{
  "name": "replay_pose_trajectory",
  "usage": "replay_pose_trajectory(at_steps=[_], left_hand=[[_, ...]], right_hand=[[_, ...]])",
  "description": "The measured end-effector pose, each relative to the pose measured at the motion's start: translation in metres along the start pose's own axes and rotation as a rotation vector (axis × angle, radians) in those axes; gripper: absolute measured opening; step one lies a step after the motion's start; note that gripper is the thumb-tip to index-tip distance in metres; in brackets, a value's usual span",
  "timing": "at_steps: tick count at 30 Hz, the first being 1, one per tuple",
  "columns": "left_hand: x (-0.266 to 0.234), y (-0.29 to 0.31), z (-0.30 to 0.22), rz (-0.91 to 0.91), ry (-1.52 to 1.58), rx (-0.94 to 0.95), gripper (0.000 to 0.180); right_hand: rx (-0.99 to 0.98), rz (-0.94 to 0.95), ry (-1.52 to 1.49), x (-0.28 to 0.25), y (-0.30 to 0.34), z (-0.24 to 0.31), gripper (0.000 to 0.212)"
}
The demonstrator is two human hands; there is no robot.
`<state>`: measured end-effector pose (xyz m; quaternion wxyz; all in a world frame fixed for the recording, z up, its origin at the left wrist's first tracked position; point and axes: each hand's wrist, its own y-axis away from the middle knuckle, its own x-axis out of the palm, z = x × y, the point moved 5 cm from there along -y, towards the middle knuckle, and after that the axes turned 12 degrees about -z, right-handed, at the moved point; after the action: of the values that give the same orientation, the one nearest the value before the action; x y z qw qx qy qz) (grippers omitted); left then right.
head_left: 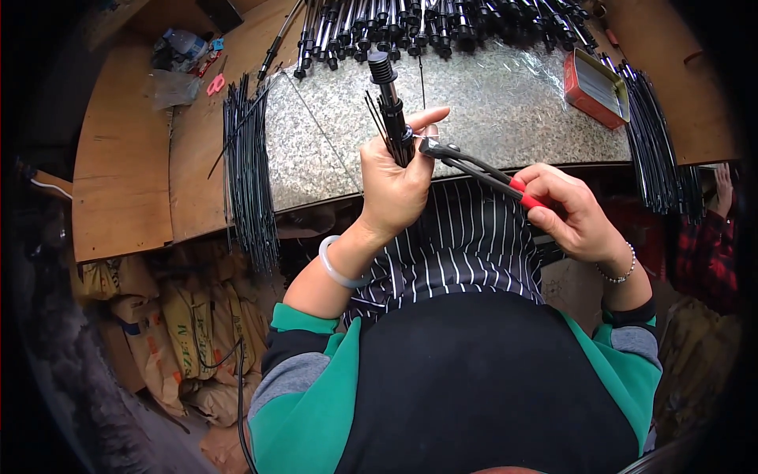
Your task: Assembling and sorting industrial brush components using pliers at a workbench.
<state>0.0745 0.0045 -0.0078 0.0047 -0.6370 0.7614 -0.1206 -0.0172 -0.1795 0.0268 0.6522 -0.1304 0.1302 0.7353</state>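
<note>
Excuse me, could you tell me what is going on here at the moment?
At a speckled worktop, a person's left hand holds a black rod-shaped part. The right hand grips red-handled pliers, their jaws right beside the left hand. Similar parts lie piled at the back, thin black strips overhang the front edge at either side, and a red tin sits toward the right.

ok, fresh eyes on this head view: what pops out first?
Dead centre, the red-handled pliers in the right hand, their tip at the left hand, which holds a black ribbed-top part upright. Then the pile of black-and-silver parts across the top, and the open red tin at the table's right.
</note>
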Motion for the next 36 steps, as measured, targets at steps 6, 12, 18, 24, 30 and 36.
replay_pose_trajectory(at_steps=[6, 12, 18, 24, 30, 36], left_hand=[[0.005, 0.003, -0.003, 0.022, 0.131, -0.019, 0.025], [0.007, 0.004, -0.006, 0.019, 0.141, -0.028, 0.025], [0.008, 0.006, -0.011, 0.055, 0.215, -0.066, 0.026], [0.007, 0.004, -0.01, 0.11, 0.196, -0.06, 0.026], [0.006, 0.007, -0.014, 0.122, 0.137, -0.068, 0.026], [0.006, 0.007, -0.012, 0.113, 0.13, -0.049, 0.026]], right_hand=[[0.163, 0.071, -0.31, 0.008, 0.005, -0.013, 0.009], [-0.164, 0.006, -0.207, 0.007, 0.0, -0.007, 0.007], [0.314, 0.246, -0.553, 0.014, 0.015, -0.015, 0.013], [0.51, 0.485, -0.44, 0.028, 0.019, -0.007, 0.025], [-0.539, -0.135, 0.388, 0.009, 0.008, 0.012, 0.041], [0.129, 0.273, -0.046, 0.02, 0.009, -0.006, 0.048]])
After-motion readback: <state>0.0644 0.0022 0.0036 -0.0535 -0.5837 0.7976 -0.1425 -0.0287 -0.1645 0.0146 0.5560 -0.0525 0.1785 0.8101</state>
